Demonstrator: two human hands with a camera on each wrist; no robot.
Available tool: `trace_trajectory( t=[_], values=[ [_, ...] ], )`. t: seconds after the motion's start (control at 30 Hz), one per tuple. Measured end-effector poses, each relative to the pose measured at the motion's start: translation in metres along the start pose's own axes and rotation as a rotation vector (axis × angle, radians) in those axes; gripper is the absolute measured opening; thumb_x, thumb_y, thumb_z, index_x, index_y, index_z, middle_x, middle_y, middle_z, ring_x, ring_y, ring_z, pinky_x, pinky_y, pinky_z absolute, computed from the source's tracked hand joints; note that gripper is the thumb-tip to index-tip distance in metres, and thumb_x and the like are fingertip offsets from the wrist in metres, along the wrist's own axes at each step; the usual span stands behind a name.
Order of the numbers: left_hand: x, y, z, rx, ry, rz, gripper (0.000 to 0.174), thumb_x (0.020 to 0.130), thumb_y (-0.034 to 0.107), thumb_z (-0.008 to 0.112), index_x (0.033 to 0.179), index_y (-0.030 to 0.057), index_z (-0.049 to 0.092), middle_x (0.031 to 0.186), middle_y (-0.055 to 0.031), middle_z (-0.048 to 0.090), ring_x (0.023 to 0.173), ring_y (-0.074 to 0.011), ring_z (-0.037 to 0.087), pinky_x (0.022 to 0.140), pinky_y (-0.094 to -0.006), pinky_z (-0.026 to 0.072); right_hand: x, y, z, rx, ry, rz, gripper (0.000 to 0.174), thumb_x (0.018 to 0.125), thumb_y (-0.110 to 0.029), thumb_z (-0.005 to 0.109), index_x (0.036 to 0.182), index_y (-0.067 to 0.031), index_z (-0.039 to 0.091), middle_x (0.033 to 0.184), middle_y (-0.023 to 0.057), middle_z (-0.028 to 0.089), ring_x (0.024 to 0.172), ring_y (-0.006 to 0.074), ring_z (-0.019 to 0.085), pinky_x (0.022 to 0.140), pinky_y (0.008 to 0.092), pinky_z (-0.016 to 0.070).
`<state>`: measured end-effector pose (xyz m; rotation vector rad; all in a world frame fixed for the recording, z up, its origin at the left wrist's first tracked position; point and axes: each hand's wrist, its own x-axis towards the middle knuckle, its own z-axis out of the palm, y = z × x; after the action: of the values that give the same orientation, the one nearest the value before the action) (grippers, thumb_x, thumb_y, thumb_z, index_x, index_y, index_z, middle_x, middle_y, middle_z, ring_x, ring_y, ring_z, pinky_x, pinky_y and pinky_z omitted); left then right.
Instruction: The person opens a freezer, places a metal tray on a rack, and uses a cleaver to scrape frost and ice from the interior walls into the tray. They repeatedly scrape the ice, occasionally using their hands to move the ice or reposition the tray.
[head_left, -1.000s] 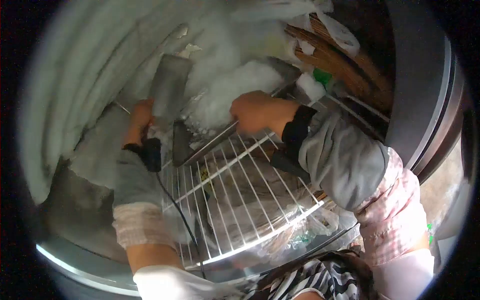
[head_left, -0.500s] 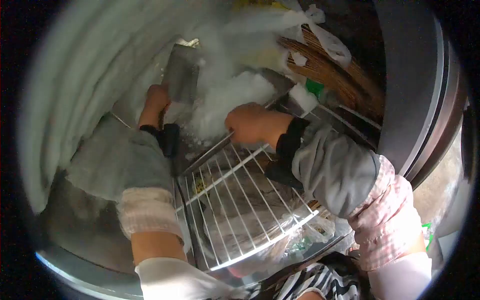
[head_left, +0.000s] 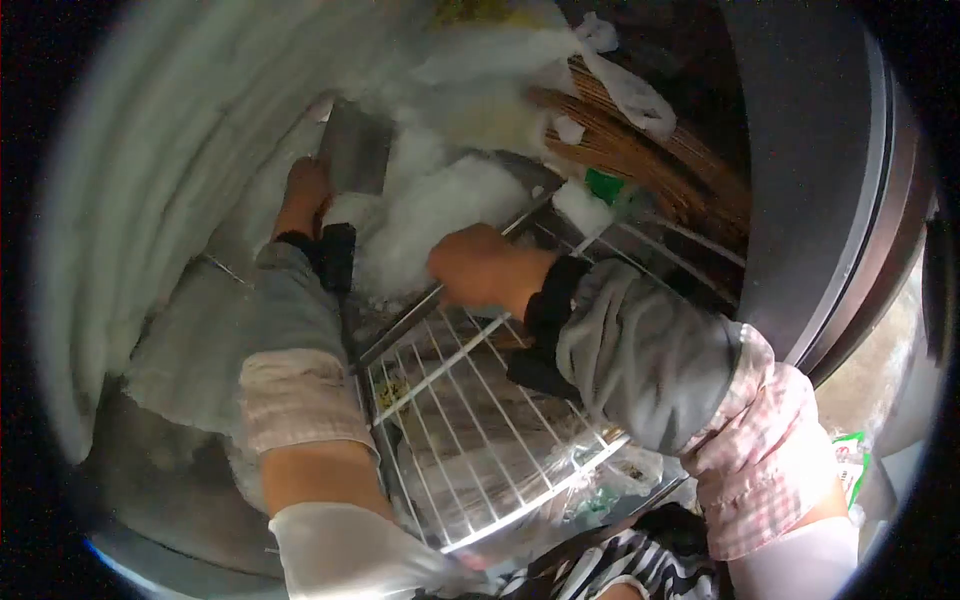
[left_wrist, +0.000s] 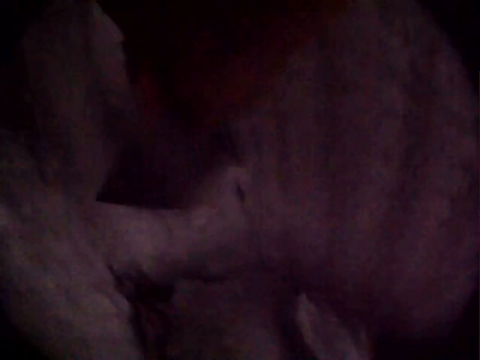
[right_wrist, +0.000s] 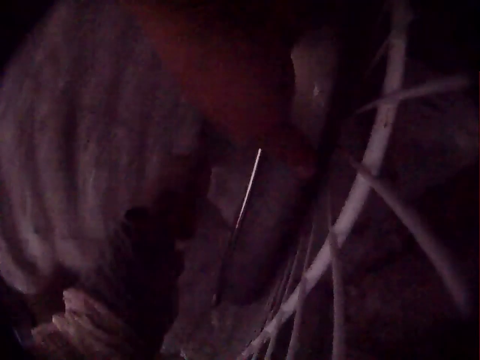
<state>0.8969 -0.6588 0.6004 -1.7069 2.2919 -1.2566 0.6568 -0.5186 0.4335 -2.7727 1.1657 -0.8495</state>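
One hand, the left hand (head_left: 303, 188), grips a flat grey blade (head_left: 358, 150) (any handle is hidden in the fist), which stands between the frosted wall (head_left: 200, 170) and the heaped ice (head_left: 450, 215). The right hand (head_left: 487, 268) is curled at the dark-edged wire rack (head_left: 440, 371); its fingertips are mostly hidden in the head view. Clear plastic (head_left: 600, 500) beyond the rack's near edge blurs together. The left wrist view is too dark to show the blade.

Dim view: one of hands (right_wrist: 232, 79) beside pale wire rack (right_wrist: 361, 184); ridged wall (right_wrist: 75, 150) at left
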Motion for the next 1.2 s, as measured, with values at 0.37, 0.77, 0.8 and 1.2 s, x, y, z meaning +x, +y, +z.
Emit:
trace_trajectory(
  t=[0.37, 0.77, 0.8, 1.2],
  values=[
    [-0.087, -0.068, 0.029, 0.272, 0.022, 0.125, 0.039, 0.077, 0.010, 0.054, 0.115, 0.0038, 0.053, 0.088, -0.0179, 0.063, 0.088, -0.0343, 0.060, 0.076, -0.0442, 0.0478, 0.004, -0.001, 0.004, -0.050, 0.064, -0.085, 0.025, 0.071, -0.028, 0.069, 0.078, -0.0039, 0.067, 0.081, 0.0155, 0.065, 0.082, 0.0340, 0.062, 0.073, 0.0451, 0.0486],
    [-0.070, -0.058, 0.024, 0.230, -0.123, 0.129, 0.044, 0.067, 0.005, 0.065, 0.111, 0.0059, 0.057, 0.102, -0.0209, 0.059, 0.092, -0.0335, 0.059, 0.079, -0.0417, 0.0482, 0.002, 0.002, -0.008, -0.018, -0.050, -0.117, 0.024, 0.072, -0.029, 0.067, 0.081, -0.0064, 0.068, 0.082, 0.0169, 0.064, 0.079, 0.0352, 0.062, 0.072, 0.0455, 0.0484],
    [-0.087, -0.032, 0.000, 0.075, -0.268, -0.043, 0.047, 0.066, 0.004, 0.066, 0.112, 0.0057, 0.056, 0.105, -0.0201, 0.058, 0.093, -0.0332, 0.058, 0.082, -0.0414, 0.0474, 0.000, 0.004, -0.006, 0.018, -0.047, -0.127, 0.024, 0.073, -0.029, 0.067, 0.081, -0.0060, 0.069, 0.082, 0.0174, 0.064, 0.080, 0.0354, 0.062, 0.072, 0.0454, 0.0484],
    [-0.095, -0.077, 0.032, 0.192, -0.146, 0.194, 0.049, 0.069, 0.004, 0.065, 0.117, 0.0075, 0.055, 0.103, -0.0165, 0.061, 0.095, -0.0351, 0.057, 0.084, -0.0426, 0.0448, -0.001, 0.001, -0.004, 0.045, -0.033, -0.065, 0.026, 0.071, -0.028, 0.069, 0.079, -0.0033, 0.066, 0.078, 0.0174, 0.064, 0.079, 0.0361, 0.062, 0.071, 0.0463, 0.0487]
  ],
)
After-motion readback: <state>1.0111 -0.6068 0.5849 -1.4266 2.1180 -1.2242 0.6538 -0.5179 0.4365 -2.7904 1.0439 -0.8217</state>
